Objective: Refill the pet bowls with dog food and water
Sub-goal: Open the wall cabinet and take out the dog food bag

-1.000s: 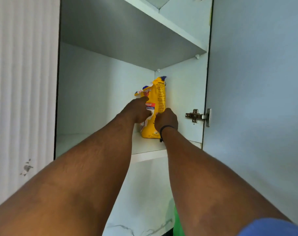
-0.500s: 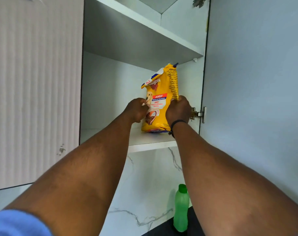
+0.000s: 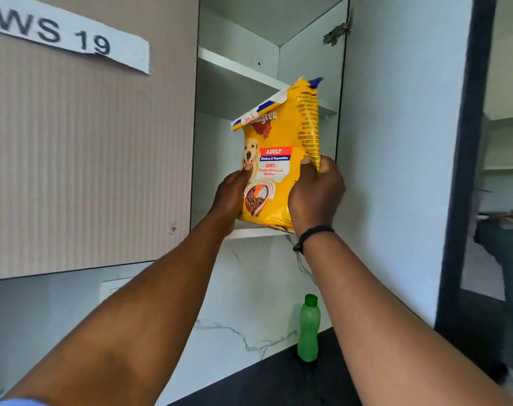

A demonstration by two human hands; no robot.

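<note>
A yellow dog food bag (image 3: 281,136), printed with a dog's face and the word ADULT, stands upright in the mouth of an open wall cabinet (image 3: 217,159), its base just above the lower shelf's front edge. My left hand (image 3: 230,197) grips its left side. My right hand (image 3: 317,194), a dark band on the wrist, grips its right edge. The bag's torn top is folded over. A green water bottle (image 3: 308,329) stands on the dark counter below. No pet bowls are in view.
The cabinet's open door (image 3: 396,159) hangs right of my hands. A ribbed closed door (image 3: 85,159) with a "WS 19" label (image 3: 59,33) is at left. A white marble backsplash (image 3: 249,288) runs behind the dark counter (image 3: 278,382). A doorway (image 3: 501,200) opens far right.
Both hands have drawn the bag out from the back of the shelf to its front edge, lifted slightly. The view has dropped and shifted, bringing the bottle and counter into sight.
</note>
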